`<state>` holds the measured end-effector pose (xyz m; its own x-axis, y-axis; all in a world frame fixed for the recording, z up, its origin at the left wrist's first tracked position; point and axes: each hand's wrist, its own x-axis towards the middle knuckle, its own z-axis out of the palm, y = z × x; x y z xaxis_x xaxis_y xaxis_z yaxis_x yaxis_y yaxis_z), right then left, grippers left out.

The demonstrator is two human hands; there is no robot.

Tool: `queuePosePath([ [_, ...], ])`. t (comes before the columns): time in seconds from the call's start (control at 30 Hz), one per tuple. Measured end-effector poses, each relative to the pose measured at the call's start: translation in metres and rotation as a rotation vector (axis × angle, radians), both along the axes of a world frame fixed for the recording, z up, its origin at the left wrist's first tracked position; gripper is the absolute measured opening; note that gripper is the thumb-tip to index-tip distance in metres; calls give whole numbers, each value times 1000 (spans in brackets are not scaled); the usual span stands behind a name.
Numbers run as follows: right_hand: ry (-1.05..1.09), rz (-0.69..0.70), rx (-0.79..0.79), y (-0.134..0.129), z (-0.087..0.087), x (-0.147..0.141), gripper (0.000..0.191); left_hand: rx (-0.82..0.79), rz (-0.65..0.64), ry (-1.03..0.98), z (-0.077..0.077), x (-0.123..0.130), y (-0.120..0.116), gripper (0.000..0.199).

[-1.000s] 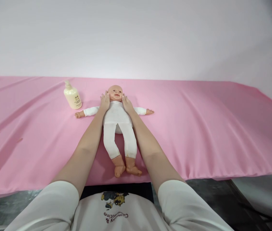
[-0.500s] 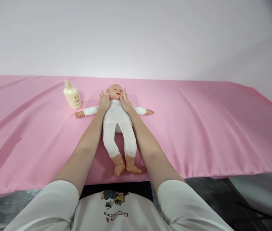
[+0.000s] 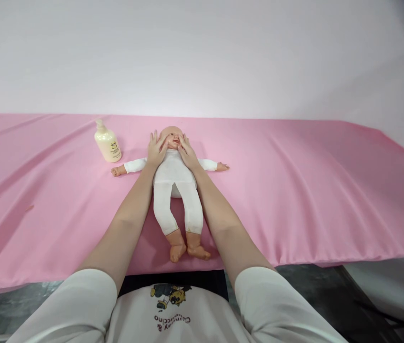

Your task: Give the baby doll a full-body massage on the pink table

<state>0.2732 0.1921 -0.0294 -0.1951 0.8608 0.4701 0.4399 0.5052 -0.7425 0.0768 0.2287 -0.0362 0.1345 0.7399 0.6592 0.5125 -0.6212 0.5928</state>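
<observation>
Doll [image 3: 173, 166], bottle [image 3: 108, 144] on pink cloth [image 3: 295, 200]

Left grip [image 3: 156, 153], right grip [image 3: 188, 155] splayed

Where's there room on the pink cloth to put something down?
The biggest bare patch of cloth is right of the doll, out to the cloth's right edge. Another is left of the bottle, with just a small mark there. It's crowded at the doll's face, between left hand and right hand.

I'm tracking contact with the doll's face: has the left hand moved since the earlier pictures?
Yes, the left hand has: judged against the bottle, its thumb swung rightward, farther over the face of the doll.
</observation>
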Motion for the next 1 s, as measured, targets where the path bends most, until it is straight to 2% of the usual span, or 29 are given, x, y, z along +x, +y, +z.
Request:
queuePosePath([
  [0.1, 49, -43, -6, -2, -2, 0, 94, -37, 11, -10, -2, -3, 3, 89],
  [0.2, 91, -74, -26, -5, -2, 0, 99, 29, -68, 37, -2, -2, 7, 94],
  [0.33, 99, -97, -33, -7, 0, -1, 104, 133, -170, 118, -5, 3, 15, 90],
  [0.57, 104, -70, -49, -8, 2, -2, 105, 89, -237, 188, -6, -3, 18, 90],
  [0.7, 116, -72, -133, -14, 7, -1, 101, 87, -232, 190, 1, -2, 12, 78],
  [0.83, 147, -64, -251, -18, 11, -2, 116, 77, -239, 225, 9, 0, 3, 71],
  [0.9, 164, -61, -243, -18, 12, -3, 116, 42, -224, 187, 12, 1, -1, 71],
  [1.0, 170, -47, -186, -18, 13, -4, 105, -5, -194, 111, 14, -1, -6, 75],
])
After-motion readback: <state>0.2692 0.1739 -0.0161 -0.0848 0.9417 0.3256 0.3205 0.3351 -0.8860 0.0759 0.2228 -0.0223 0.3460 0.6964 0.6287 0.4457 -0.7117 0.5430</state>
